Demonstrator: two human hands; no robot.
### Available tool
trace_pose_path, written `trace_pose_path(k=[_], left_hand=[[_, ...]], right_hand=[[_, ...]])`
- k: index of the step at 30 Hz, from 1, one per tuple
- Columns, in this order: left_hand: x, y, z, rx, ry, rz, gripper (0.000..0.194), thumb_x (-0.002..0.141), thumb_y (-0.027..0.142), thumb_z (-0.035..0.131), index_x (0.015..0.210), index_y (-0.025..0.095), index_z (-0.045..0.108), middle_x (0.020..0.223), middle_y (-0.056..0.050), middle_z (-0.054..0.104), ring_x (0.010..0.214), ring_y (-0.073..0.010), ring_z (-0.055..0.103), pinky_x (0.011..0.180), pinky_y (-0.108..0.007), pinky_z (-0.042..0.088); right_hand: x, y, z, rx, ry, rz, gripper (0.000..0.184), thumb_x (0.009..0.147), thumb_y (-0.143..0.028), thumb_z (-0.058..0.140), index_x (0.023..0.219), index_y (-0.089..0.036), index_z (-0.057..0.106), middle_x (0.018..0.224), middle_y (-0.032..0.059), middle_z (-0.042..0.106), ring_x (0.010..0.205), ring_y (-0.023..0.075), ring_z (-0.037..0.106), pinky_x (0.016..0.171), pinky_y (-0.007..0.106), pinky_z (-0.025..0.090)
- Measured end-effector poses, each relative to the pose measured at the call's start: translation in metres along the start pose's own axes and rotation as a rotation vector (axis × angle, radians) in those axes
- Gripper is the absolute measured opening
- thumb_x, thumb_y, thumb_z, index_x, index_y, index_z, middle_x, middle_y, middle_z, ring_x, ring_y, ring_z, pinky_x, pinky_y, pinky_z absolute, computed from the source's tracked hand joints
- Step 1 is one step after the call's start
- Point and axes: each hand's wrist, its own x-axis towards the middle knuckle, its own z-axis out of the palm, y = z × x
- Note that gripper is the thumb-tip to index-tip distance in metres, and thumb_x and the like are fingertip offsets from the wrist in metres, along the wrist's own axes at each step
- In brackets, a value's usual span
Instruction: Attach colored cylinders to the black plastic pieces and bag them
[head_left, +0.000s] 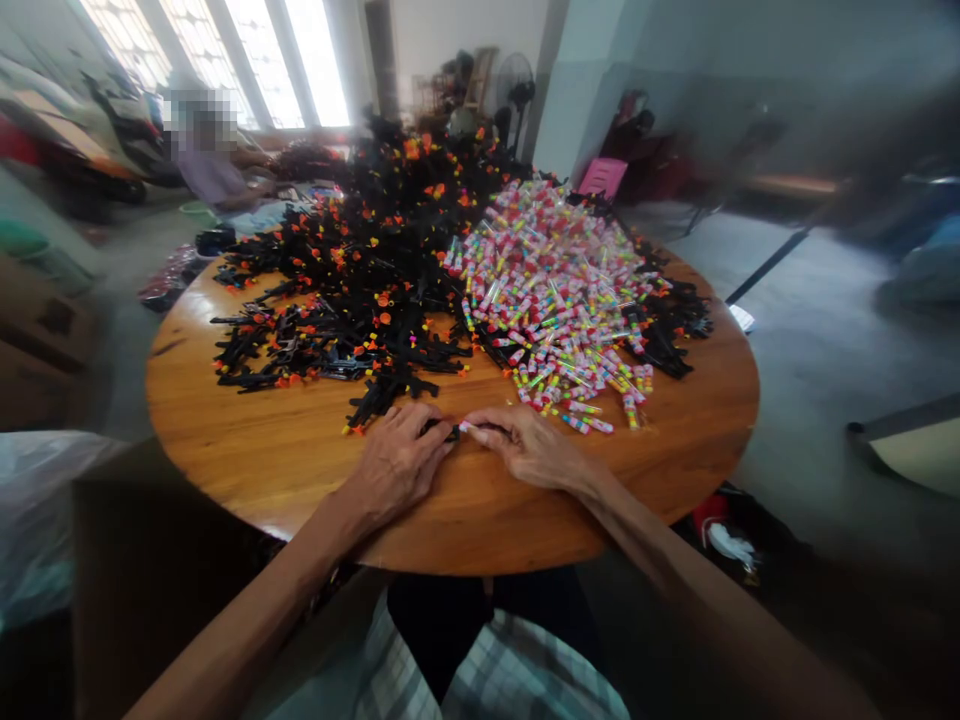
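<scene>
My left hand (403,455) is closed around a small black toy gun (452,433), mostly hidden by the fingers, near the front of the round table. Facing it, my right hand (529,447) pinches a small pink-and-white piece (464,427) against the end of the black toy; its exact kind is too small to tell. Beyond my left hand spreads a heap of black toy guns (397,260) with orange and yellow parts. A pile of small clear tubes (555,290) with pink-and-white labels and coloured contents lies beyond my right hand.
The wooden round table (247,440) carries both piles. Across it at the far left sits another person (217,170) by the windows. A pink stool (602,178) and a standing fan (517,90) are behind. Cardboard boxes (45,320) stand at the left.
</scene>
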Motion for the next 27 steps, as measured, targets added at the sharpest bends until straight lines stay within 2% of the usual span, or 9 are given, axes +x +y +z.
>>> trace_pose_path(k=[7,13,20,27], left_hand=[[0.0001,0.0003,-0.0035,0.005,-0.008,0.008,0.02,0.102,0.022,0.052,0.113,0.015,0.067,0.109,-0.012,0.067,0.095,-0.0234,0.062,0.08,-0.039,0.05],[-0.0002,-0.0003,-0.0047,-0.011,-0.032,0.024,0.021,0.101,0.021,0.051,0.116,0.017,0.066,0.11,-0.011,0.068,0.099,-0.0231,0.063,0.085,-0.04,0.051],[0.0019,0.0008,-0.008,-0.061,-0.107,0.041,0.02,0.102,0.019,0.05,0.109,0.017,0.069,0.106,-0.01,0.069,0.099,-0.0223,0.064,0.087,-0.041,0.052],[0.0026,0.0019,-0.0088,-0.057,-0.095,0.052,0.019,0.102,0.02,0.051,0.11,0.015,0.068,0.107,-0.011,0.07,0.098,-0.0224,0.064,0.087,-0.041,0.052]], right_hand=[[0.0005,0.0002,-0.0003,0.011,0.027,0.01,0.029,0.101,-0.029,0.051,0.115,-0.017,0.073,0.097,0.006,0.077,0.082,0.0178,0.067,0.075,0.028,0.049],[0.0007,-0.0021,-0.0011,-0.02,0.018,0.018,0.03,0.102,-0.028,0.049,0.112,-0.016,0.075,0.095,0.0065,0.077,0.079,0.0176,0.065,0.074,0.029,0.048],[0.0016,-0.0041,-0.0042,-0.019,0.01,0.005,0.026,0.099,-0.025,0.051,0.096,-0.018,0.076,0.082,0.0029,0.072,0.075,0.0172,0.061,0.069,0.027,0.045],[0.0031,-0.0084,-0.0051,0.002,-0.004,0.007,0.025,0.097,-0.022,0.051,0.084,-0.017,0.072,0.076,0.0014,0.067,0.072,0.0162,0.056,0.068,0.027,0.043]])
